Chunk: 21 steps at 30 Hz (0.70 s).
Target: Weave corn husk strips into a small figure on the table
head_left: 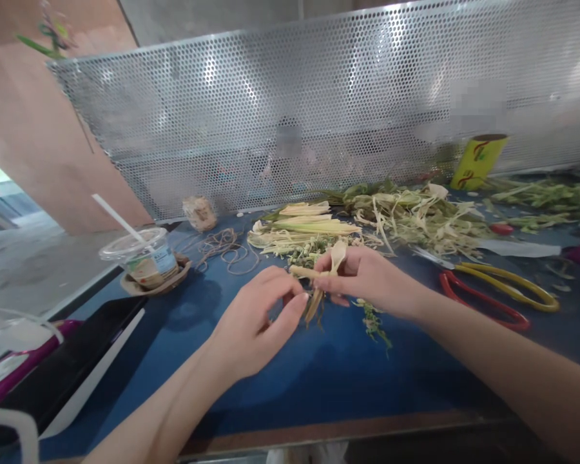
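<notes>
My right hand [357, 278] pinches a small bundle of dried corn husk [314, 308], its brown strips hanging down. A pale, spoon-shaped piece of husk [338, 255] rises from between the same fingers. Close on the left, my left hand [265, 312] is curled, thumb and fingertips together beside the bundle. Anything between those fingertips is too small to make out. Just beyond both hands lie a layer of pale husk strips [314, 225] and some small green buds [309, 250]. A green sprig [373, 322] rests on the blue table by my right hand.
Scissors [500, 298] with red and yellow handles and a knife [517, 248] lie at right. Behind them are a husk heap [415, 216] and a yellow container [481, 161]. Left stand a lidded cup [147, 261] and loose twine [222, 248]. A perforated metal screen [319, 96] closes the back.
</notes>
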{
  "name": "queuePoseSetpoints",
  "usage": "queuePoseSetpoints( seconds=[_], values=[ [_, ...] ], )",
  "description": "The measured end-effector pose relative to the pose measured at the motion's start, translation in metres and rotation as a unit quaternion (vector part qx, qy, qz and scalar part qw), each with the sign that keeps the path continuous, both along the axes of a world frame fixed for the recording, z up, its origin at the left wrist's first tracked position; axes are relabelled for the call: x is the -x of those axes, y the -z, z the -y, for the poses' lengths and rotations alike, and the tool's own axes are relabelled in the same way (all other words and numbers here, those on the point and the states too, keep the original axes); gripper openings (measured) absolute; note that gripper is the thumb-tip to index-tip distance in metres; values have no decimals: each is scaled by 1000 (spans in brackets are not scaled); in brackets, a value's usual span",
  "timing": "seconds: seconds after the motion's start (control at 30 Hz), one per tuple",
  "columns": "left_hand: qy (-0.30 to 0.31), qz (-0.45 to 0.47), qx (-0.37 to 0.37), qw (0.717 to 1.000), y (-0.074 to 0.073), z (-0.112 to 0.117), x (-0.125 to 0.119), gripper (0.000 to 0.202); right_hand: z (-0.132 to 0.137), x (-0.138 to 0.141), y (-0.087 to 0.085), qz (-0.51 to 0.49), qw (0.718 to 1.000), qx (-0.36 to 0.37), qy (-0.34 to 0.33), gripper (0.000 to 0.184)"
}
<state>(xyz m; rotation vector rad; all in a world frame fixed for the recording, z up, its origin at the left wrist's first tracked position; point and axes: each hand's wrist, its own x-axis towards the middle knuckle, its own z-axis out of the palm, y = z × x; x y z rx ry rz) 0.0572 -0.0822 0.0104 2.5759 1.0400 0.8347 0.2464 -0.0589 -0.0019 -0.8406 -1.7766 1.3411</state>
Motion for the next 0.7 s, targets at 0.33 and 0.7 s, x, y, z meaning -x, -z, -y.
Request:
queuePoseSetpoints(
  seconds=[0.33, 0.7],
  values=[
    [12, 177, 334, 926, 14, -15, -7, 34, 12, 11, 6, -19, 999, 36, -29, 20],
    [-31, 238, 243, 940, 9, -20, 2, 39, 11, 12, 3, -27, 1000, -4, -16, 21]
  ],
)
